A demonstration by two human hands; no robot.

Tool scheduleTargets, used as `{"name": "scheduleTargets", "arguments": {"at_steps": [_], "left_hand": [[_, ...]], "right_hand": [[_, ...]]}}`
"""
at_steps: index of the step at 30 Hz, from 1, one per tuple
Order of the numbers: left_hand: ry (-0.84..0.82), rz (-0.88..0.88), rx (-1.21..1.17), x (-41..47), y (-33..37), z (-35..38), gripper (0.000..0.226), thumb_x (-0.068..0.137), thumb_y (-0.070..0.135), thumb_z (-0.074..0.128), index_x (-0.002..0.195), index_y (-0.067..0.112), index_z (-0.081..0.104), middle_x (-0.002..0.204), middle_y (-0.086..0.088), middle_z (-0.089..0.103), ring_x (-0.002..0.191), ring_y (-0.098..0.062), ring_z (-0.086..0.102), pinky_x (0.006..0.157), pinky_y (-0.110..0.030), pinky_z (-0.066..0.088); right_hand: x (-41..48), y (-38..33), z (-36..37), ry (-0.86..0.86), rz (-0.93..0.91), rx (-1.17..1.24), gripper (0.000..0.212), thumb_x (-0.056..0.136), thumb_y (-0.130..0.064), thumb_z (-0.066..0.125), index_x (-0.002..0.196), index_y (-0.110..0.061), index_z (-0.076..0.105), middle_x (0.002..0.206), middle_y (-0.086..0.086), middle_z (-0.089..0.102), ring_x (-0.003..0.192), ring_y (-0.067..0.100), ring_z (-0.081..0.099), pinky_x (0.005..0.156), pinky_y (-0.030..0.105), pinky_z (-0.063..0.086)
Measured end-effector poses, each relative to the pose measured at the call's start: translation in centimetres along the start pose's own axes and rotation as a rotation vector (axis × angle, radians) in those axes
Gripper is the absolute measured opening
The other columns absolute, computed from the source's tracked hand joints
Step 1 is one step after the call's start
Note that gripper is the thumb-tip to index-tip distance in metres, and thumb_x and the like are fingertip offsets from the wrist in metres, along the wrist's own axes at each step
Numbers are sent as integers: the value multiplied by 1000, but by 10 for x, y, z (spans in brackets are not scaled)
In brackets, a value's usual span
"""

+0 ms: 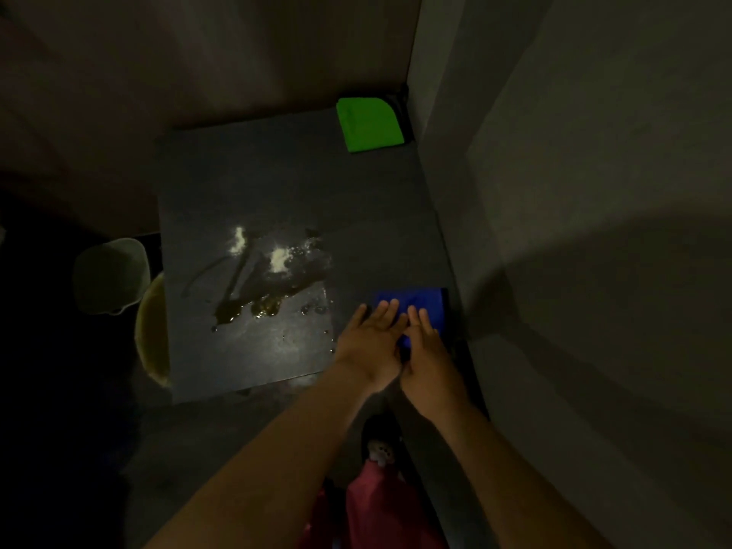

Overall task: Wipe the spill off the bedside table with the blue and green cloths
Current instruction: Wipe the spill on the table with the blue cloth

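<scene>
The dark bedside table (pixel 277 172) carries a spill (pixel 269 279) of brownish liquid and white powder across its middle-left. A folded green cloth (pixel 368 124) lies at the far right corner. Near the front right edge a blue cloth (pixel 424 303) lies flat. My left hand (pixel 372 342) and my right hand (pixel 427 350) rest side by side on the blue cloth's near part, fingers stretched flat and pressed down, covering its lower half. Neither hand touches the spill or the green cloth.
A wall (pixel 554 192) runs close along the table's right side and another behind it. On the floor to the left stand a pale bucket (pixel 111 275) and a yellowish basin (pixel 152 330). Below, my foot (pixel 380 449) and red clothing (pixel 380 509) show.
</scene>
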State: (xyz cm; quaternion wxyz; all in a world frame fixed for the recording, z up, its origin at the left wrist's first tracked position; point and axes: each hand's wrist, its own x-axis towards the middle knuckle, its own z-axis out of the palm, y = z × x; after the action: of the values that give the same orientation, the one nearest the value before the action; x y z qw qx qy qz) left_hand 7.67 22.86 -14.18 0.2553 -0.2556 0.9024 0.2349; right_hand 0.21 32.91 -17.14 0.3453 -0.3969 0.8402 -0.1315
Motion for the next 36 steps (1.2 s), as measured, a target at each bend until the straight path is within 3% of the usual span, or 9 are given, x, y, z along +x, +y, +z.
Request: {"name": "scheduleTargets", "arguments": {"at_steps": [2, 5, 8, 10, 14, 18, 26, 33, 36], "left_hand": [[19, 35, 2, 16, 24, 1, 61, 96, 37, 29, 151, 24, 5, 161, -1, -3, 148, -15, -4, 121, -40, -6], [34, 52, 4, 27, 44, 6, 62, 96, 36, 32, 151, 21, 6, 161, -2, -3, 148, -15, -5, 120, -40, -7], [37, 43, 35, 17, 35, 13, 65, 96, 37, 33, 151, 20, 3, 161, -1, -5, 148, -14, -6, 120, -39, -8], [45, 36, 36, 3, 21, 17, 65, 96, 39, 32, 151, 20, 2, 161, 0, -5, 148, -13, -6, 120, -39, -8], [35, -7, 4, -32, -20, 20, 66, 96, 40, 32, 151, 20, 2, 161, -1, -5, 148, -13, -6, 119, -37, -9], [50, -85, 27, -72, -74, 24, 65, 97, 40, 28, 150, 19, -1, 161, -3, -5, 148, -14, -6, 118, -36, -10], [90, -179, -49, -128, -159, 26, 61, 97, 36, 28, 151, 23, 3, 161, 0, -1, 148, -11, -3, 116, -32, -12], [69, -71, -17, -96, -131, 21, 65, 97, 40, 28, 151, 19, -1, 160, -3, -7, 148, -15, -8, 121, -37, -7], [50, -23, -5, -65, -94, 19, 67, 97, 44, 27, 151, 19, -2, 160, -3, -9, 147, -16, -10, 120, -38, -7]], "right_hand": [[1, 24, -12, 30, 20, -64, 74, 96, -24, 47, 150, -20, -4, 157, -4, -8, 142, 10, -8, 114, 29, 4], [2, 41, -17, 17, 18, -179, 75, 97, -31, 43, 147, -19, -11, 158, 1, -11, 136, 8, -19, 111, 28, -3], [-3, 32, -8, 1, 42, -167, 81, 95, -35, 46, 146, -20, -15, 156, -2, -15, 140, 13, -16, 117, 36, 7], [-11, 16, 0, -27, 41, -146, 82, 96, -33, 47, 146, -21, -17, 155, -2, -19, 144, 16, -13, 117, 37, 10], [-22, -33, 17, -51, -56, -65, 75, 97, -26, 48, 148, -16, -6, 141, -9, -23, 133, 9, -20, 115, 34, -1], [-19, -89, 45, -176, -148, -174, 69, 96, -21, 43, 150, -11, 1, 157, 1, -16, 141, 15, -22, 120, 38, -7], [-15, -172, 97, -247, -215, -190, 71, 93, -11, 41, 150, -17, -2, 158, -1, -16, 141, 12, -24, 118, 36, -12], [-15, -133, 69, -187, -196, -86, 71, 98, -20, 40, 146, -21, -12, 146, -13, -20, 133, 2, -21, 113, 25, -9], [-13, -95, 46, -142, -157, -49, 64, 100, -23, 39, 149, -20, -2, 144, -16, -16, 133, 0, -17, 113, 21, -3]]}}
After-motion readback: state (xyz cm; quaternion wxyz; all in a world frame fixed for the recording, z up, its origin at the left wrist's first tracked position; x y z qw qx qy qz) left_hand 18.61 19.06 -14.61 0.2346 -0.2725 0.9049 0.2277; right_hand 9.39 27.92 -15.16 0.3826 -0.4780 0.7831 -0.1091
